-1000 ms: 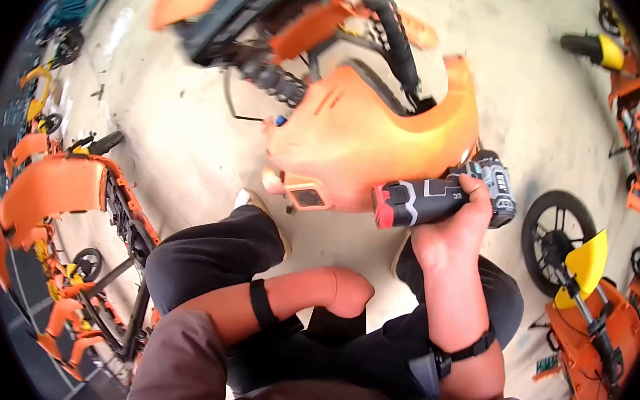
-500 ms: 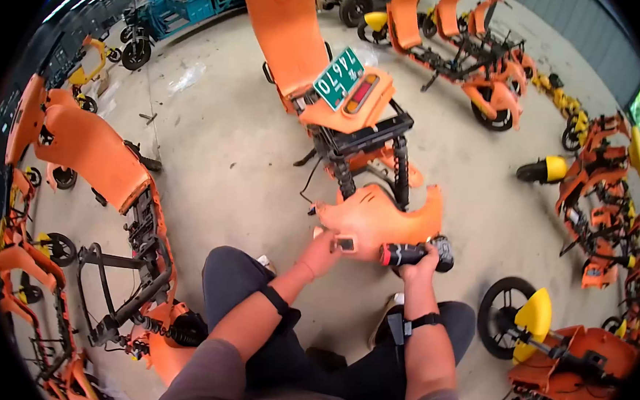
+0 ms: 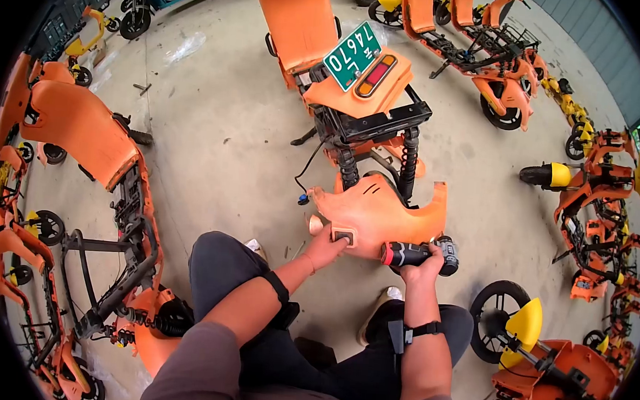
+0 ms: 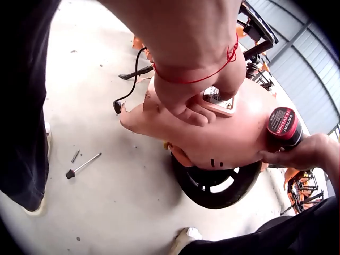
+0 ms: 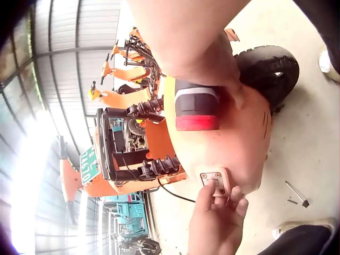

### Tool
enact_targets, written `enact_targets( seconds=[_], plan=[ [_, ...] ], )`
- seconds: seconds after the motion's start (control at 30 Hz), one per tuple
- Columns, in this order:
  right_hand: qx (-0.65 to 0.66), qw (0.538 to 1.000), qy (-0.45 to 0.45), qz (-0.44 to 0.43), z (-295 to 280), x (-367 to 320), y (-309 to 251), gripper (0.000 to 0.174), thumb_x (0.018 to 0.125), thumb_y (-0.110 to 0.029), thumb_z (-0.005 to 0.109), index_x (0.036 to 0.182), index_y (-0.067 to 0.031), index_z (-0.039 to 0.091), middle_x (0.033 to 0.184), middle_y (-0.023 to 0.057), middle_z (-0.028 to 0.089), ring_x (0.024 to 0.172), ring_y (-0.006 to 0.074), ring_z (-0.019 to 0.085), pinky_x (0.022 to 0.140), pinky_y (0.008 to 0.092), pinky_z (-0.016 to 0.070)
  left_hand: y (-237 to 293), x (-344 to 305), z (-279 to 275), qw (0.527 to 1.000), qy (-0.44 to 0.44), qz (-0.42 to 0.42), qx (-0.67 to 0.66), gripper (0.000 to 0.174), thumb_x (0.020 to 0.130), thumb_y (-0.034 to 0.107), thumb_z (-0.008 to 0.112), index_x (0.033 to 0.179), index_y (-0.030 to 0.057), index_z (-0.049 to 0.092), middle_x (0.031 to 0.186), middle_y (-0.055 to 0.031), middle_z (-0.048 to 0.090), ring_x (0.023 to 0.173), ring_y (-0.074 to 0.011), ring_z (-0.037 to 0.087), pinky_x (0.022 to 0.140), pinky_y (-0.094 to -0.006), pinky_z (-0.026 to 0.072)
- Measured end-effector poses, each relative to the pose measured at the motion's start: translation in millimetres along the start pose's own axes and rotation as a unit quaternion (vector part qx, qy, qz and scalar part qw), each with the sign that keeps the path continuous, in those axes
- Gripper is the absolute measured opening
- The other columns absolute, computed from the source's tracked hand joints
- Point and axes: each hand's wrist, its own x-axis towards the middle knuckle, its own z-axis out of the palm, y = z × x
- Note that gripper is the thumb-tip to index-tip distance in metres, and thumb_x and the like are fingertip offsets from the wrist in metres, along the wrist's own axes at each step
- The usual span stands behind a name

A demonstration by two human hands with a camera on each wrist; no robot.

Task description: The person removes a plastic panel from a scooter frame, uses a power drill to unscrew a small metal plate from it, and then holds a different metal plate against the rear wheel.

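Over concrete floor (image 3: 228, 143) | left hand (image 3: 324, 250) grips orange fender (image 3: 389, 213) | right hand (image 3: 422, 271) clasps drill (image 3: 413, 255), pack (image 4: 284, 123) marked "BATTERY" | green plate (image 3: 352, 55) "74670"

head overhead – wrists close, opposed

The left hand (image 4: 194, 93), a red string around its wrist, gripped the top of a pale orange plastic mudguard panel (image 4: 223, 146) beside a small rectangular plate. Beneath the panel sat a black rubber tyre (image 4: 215, 186). At right, the right hand (image 4: 303, 155) held a black power tool with a red-capped battery (image 4: 284, 125). A loose metal bolt (image 4: 82, 166) lay on the grey concrete floor (image 4: 106, 212).
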Motion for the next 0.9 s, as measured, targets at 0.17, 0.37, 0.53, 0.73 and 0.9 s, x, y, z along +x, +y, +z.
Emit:
enact_targets(
  seconds=[0.17, 0.37, 0.53, 0.73, 0.9],
  plan=[
    [-0.043, 0.998, 0.037, -0.004, 16, -24, -3, 0.030, 0.084, -0.033, 0.053, 0.107, -0.0154, 0.052, 0.123, 0.0108, 0.058, 0.115, 0.0368, 0.057, 0.101, 0.0730, 0.0321, 3, -1, 4, 0.999, -0.003, -0.018, -0.042, 0.034, 0.091, 0.017, 0.063, 0.120, 0.0028, 0.052, 0.098, -0.0027, 0.064, 0.072, -0.0099, 0.062, 0.059, -0.0265, 0.0512],
    [-0.033, 0.999, 0.021, 0.004, 10, -18, -3, 0.028, 0.083, -0.032, 0.053, 0.106, -0.0156, 0.052, 0.121, 0.0108, 0.059, 0.114, 0.0358, 0.057, 0.101, 0.0720, 0.0331, 16, 5, 7, 0.997, 0.014, -0.023, 0.066, 0.026, 0.088, 0.020, 0.068, 0.105, 0.0015, 0.062, 0.089, -0.0044, 0.070, 0.072, -0.0106, 0.066, 0.066, -0.0289, 0.0551],
    [-0.023, 0.999, 0.026, 0.013, 13, -24, -5, 0.028, 0.083, -0.031, 0.053, 0.106, -0.0152, 0.052, 0.120, 0.0112, 0.060, 0.114, 0.0353, 0.057, 0.101, 0.0708, 0.0344, 22, 2, 9, 0.981, 0.067, 0.026, 0.182, 0.039, 0.081, 0.029, 0.074, 0.104, -0.0001, 0.063, 0.090, -0.0116, 0.071, 0.078, -0.0196, 0.070, 0.074, -0.0337, 0.0559],
    [-0.026, 0.999, 0.033, 0.012, 19, -34, -5, 0.035, 0.086, -0.028, 0.051, 0.118, -0.0153, 0.053, 0.122, 0.0091, 0.060, 0.113, 0.0319, 0.059, 0.101, 0.0616, 0.0411, 39, -5, 17, 0.960, 0.112, 0.019, 0.258, 0.052, 0.077, 0.037, 0.075, 0.108, -0.0012, 0.059, 0.095, -0.0198, 0.070, 0.089, -0.0341, 0.069, 0.080, -0.0412, 0.0552],
    [-0.026, 0.999, 0.007, 0.025, 15, -30, -6, 0.034, 0.087, -0.027, 0.049, 0.119, -0.0155, 0.054, 0.123, 0.0073, 0.059, 0.114, 0.0304, 0.058, 0.103, 0.0607, 0.0395, 48, -4, 19, 0.931, 0.111, -0.032, 0.346, 0.057, 0.078, 0.039, 0.071, 0.113, -0.0020, 0.051, 0.094, -0.0231, 0.069, 0.087, -0.0397, 0.069, 0.076, -0.0458, 0.0559]
  ],
)
